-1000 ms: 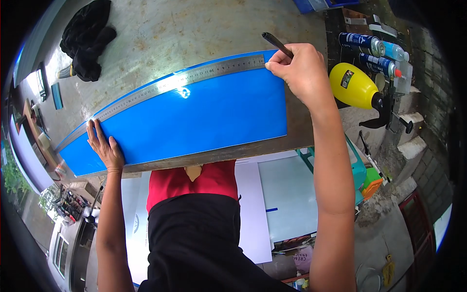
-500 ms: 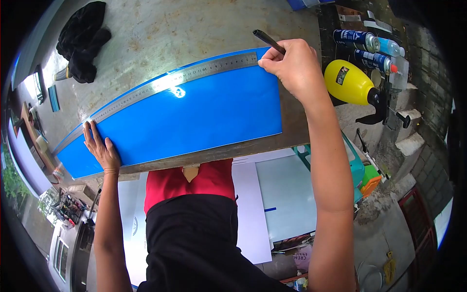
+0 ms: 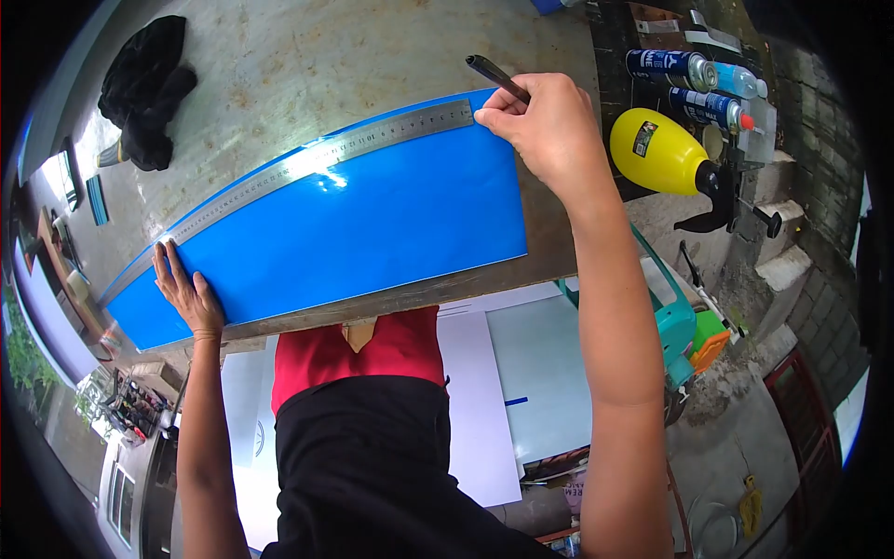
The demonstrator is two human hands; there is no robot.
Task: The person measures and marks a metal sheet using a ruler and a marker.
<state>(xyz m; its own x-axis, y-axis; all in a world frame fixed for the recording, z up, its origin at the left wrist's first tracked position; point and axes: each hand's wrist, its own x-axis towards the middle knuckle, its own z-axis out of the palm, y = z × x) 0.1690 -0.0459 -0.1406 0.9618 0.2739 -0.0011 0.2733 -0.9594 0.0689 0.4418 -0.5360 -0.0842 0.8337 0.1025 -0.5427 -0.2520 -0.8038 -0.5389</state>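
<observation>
Left hand (image 3: 194, 305), nine o'clock, flat on glossy sheet (image 3: 372, 210), seemingly touching metal ruler (image 3: 391, 132); right hand (image 3: 549, 130), one o'clock, grips slim pen (image 3: 492, 73).

Smooth and high-gloss, like plastic film, across the blue sheet (image 3: 354, 214) between the hands. Metallic along the ruler (image 3: 372, 138) at the fingertips of the left hand (image 3: 191, 296), satin overall, flaring bright midway between the hands. Dark and faintly shiny, apparently plastic, on the pen (image 3: 496, 76) within the right hand (image 3: 554, 130). Looks like worn, blotchy metal on the tabletop (image 3: 354, 56) beyond both hands. Soft, matt cloth in the black bundle (image 3: 144, 88) beyond the left. Smooth, shiny plastic on the yellow bottle (image 3: 656, 154) right of the right hand.
</observation>
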